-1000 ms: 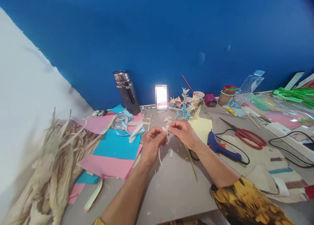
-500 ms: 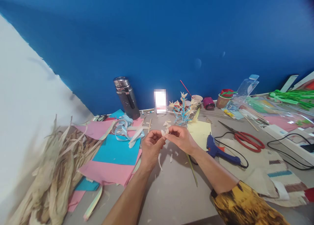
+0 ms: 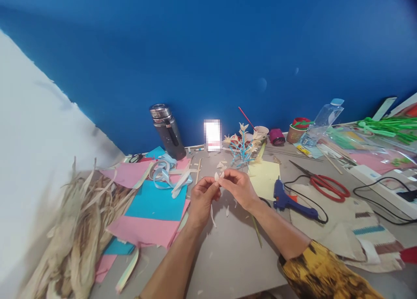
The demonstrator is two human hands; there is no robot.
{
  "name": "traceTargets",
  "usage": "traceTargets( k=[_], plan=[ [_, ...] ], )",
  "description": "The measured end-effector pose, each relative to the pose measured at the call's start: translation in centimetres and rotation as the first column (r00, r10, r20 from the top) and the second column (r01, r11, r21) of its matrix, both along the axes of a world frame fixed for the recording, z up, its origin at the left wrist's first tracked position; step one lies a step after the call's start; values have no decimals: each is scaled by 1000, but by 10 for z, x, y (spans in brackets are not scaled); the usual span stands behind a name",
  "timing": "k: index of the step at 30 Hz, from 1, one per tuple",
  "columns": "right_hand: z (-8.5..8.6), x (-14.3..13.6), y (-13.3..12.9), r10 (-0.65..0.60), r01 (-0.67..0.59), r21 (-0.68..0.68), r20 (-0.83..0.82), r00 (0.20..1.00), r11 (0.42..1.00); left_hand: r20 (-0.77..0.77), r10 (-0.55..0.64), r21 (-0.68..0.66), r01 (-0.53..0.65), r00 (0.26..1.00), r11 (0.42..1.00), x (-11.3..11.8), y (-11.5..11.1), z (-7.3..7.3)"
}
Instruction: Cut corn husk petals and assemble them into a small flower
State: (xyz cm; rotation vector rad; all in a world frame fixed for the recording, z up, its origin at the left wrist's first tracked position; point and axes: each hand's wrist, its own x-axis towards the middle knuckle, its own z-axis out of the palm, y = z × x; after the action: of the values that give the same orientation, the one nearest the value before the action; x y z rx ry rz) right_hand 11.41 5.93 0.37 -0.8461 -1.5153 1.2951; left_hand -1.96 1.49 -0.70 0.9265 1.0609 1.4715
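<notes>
Small pale petal-like pieces (image 3: 217, 176) are pinched between the fingertips of both hands above the middle of the table. My left hand (image 3: 203, 199) is closed on them from the left, its fingers curled. From the right, my right hand (image 3: 237, 187) grips them between thumb and forefinger. The fingertips of the two hands nearly touch. Behind the hands stands a bunch of cream flowers (image 3: 243, 144) with blue stems. Loose pale slivers (image 3: 227, 211) lie on the table (image 3: 228, 264) below the hands.
Dried husks (image 3: 74, 229), pink and blue sheets (image 3: 156, 199) and ribbon (image 3: 163, 173) lie left. A dark flask (image 3: 169, 134) and a bright phone-like screen (image 3: 213, 136) stand behind. To the right are a blue glue gun (image 3: 293, 204), red-handled scissors (image 3: 329, 187), cloth and a plastic bottle (image 3: 325, 121).
The view has shifted slightly. Both hands have stayed together on the pale pieces, with only a small shift of the fingers.
</notes>
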Motion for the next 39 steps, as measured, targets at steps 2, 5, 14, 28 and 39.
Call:
traceTargets(
  k=[2,5,14,28,39],
  plan=[
    [-1,-1,0,16,-17,-44,-34,999,999,-5,-4,-4,4,1000,1000,0,0,1],
    [0,-1,-1,36,-44,-109,-69,997,993,13,-14,-24,15,1000,1000,1,-1,3],
    [-2,0,6,-46,40,-181,-31,998,983,190,94,-94,-77,977,993,-2,3,6],
    [23,6,-10,-59,57,25,81,995,998,106,36,-69,-29,994,997,3,-1,7],
    [25,21,-23,-111,110,17,154,982,994,114,-110,-65,118,987,991,9,-7,11]
  ],
)
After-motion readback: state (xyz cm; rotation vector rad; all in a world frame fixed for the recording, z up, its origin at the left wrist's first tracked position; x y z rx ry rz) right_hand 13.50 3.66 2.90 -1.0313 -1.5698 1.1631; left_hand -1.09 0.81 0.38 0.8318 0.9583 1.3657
